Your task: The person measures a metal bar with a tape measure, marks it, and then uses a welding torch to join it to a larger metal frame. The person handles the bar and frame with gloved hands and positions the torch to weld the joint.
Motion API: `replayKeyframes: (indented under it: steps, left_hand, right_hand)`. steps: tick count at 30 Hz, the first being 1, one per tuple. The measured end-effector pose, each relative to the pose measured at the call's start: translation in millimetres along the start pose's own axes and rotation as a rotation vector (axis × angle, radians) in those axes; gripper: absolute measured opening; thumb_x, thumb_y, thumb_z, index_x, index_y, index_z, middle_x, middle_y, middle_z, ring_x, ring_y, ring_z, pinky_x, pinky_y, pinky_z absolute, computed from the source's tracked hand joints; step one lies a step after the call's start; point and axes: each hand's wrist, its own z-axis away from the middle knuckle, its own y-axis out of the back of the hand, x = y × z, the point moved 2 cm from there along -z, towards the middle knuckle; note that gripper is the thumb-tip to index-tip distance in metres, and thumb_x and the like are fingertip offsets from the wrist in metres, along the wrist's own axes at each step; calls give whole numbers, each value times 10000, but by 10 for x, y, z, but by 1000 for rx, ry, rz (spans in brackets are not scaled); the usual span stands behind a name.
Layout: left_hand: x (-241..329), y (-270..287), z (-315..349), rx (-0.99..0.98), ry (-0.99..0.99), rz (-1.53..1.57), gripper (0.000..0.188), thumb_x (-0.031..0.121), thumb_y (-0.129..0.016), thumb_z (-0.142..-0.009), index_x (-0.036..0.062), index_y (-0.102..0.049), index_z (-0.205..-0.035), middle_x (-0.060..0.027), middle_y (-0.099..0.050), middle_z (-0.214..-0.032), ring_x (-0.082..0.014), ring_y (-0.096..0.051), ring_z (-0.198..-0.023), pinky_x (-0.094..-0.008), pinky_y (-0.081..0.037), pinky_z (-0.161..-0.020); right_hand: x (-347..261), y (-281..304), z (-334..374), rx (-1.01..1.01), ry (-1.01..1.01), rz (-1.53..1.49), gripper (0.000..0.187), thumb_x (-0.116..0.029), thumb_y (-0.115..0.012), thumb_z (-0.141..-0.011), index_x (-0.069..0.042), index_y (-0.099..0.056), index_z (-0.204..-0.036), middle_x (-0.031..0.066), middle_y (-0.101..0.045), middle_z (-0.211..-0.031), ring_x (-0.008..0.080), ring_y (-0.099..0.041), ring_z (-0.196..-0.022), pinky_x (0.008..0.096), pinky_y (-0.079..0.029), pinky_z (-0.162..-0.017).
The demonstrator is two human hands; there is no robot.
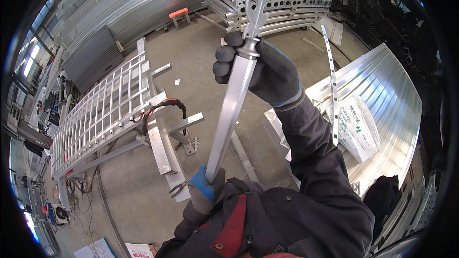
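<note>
I hold a metal fence picket [232, 110] slanting up and away in front of my body. It is a smooth square silver tube topped by a spearhead finial [258, 12] with curled side barbs and a round collar. My right hand [275, 74], in a dark grey glove, is wrapped round the picket just at the collar. At the tube's lower end, close to my chest, my left hand [205, 190], in a blue and grey glove, grips it; some of its fingers are hidden.
A barred metal frame [100, 110] stands on supports at left, with pliers [179, 188] and a dark cable [178, 103] near it. At right, a white sack [358, 129] lies on shiny metal sheets [397, 100]. Stacked metal profiles [282, 21] and an orange-topped stool [179, 13] stand behind.
</note>
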Motion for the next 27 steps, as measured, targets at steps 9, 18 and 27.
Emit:
replayKeyframes:
  steps: [9,18,27]
  left_hand:
    - [156,38,73,-65,30,5,303,274,-781,-901,-11,-685,-944,-228,-697,-750,-326,-727,-687,-424,-535,-622]
    - [193,26,155,13,34,-79,319,294,-780,-908,-7,-692,-963,-228,-703,-750,-339,-736,-693,-426,-544,-624]
    - [125,13,197,-46,120,-79,337,304,-778,-916,-17,-691,-973,-227,-702,-751,-314,-728,-685,-422,-542,-626]
  right_hand:
    - [-4,-23,172,147,-63,133,524,-461,-442,-1107,-53,-515,-1428,162,-678,-1292,314,-686,-1179,456,-517,-1052]
    - [73,60,272,93,-39,-34,533,-468,-438,-1107,-65,-489,-1453,160,-651,-1302,333,-654,-1205,469,-499,-1057]
    - [185,151,320,157,-70,-12,531,-472,-407,-1118,-72,-494,-1457,170,-656,-1297,352,-664,-1190,476,-507,-1046]
